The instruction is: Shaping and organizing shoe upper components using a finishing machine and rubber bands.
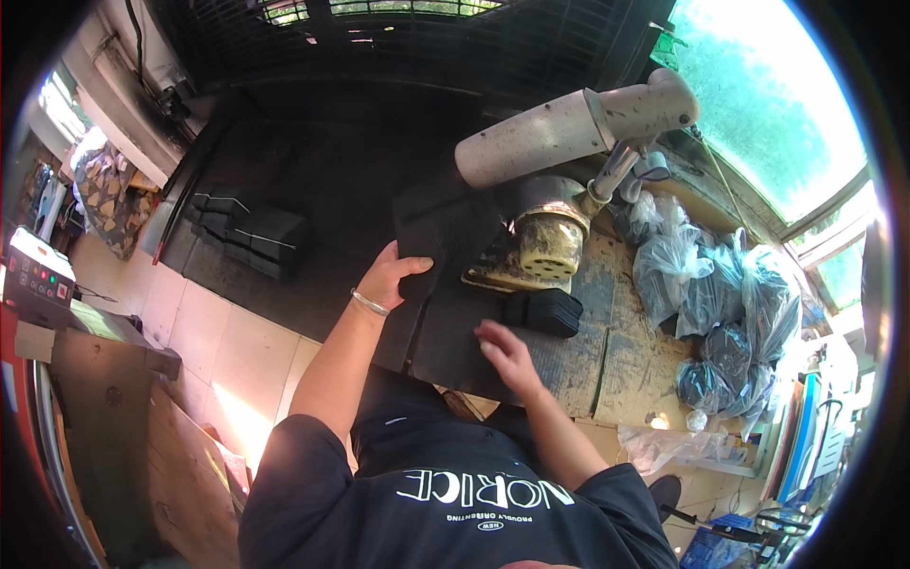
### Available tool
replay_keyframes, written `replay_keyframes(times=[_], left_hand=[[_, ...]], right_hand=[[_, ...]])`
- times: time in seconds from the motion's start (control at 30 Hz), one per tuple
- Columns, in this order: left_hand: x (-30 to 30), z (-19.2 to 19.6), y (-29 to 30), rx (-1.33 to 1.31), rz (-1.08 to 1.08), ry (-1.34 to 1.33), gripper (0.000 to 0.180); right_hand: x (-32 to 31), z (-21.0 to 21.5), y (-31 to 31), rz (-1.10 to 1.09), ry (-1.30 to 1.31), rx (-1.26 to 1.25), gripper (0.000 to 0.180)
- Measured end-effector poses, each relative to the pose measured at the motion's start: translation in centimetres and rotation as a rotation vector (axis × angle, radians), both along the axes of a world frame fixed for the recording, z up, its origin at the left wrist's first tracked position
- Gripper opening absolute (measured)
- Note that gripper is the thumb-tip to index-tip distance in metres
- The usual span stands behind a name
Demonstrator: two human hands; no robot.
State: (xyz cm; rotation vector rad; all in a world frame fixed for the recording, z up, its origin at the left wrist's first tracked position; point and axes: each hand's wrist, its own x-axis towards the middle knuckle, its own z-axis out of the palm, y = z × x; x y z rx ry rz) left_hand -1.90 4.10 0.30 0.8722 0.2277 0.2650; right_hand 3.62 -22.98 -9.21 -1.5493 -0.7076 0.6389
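Note:
My left hand (387, 277) grips a black flat piece (436, 223), apparently a sheet or a thin stack, with the thumb lying on top and the other fingers mostly hidden. The piece is beside a machine with a worn cream round housing (548, 248) and a thick grey cylinder (536, 137) above it. My right hand (509, 358) hovers near the table's front edge with its fingers loosely bent and apart, and nothing shows in it. Just beyond it lies a small stack of black rounded pieces (550, 313).
Bundled black stacks (261, 239) lie on the dark table (332, 180) to the left. Filled clear plastic bags (706, 275) crowd the right side under a window. A control box with lit buttons (40, 270) stands far left, near a wooden board (180, 455).

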Motion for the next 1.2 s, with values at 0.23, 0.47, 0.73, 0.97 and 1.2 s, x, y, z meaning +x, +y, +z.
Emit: replay_keyframes(times=[0.23,0.47,0.73,0.97,1.2], left_hand=[[-1.1,0.2,-0.3,0.031,-0.049,-0.009,0.052],[-0.2,2.9,2.1,0.108,0.013,-0.006,0.047],[-0.3,2.4,1.4,0.133,-0.003,-0.009,0.044],[-0.9,2.0,0.6,0.157,0.019,0.032,0.046],[-0.8,2.9,2.4,0.169,-0.012,-0.021,0.047]], right_hand=[[5.3,10.0,8.9,0.1,0.401,0.367,0.066],[5.9,11.5,11.7,0.172,0.237,0.428,0.069],[5.2,11.0,10.7,0.14,0.267,0.44,0.07],[4.6,9.1,9.7,0.08,0.336,0.35,0.075],[4.8,10.6,11.3,0.095,0.337,0.321,0.079]])
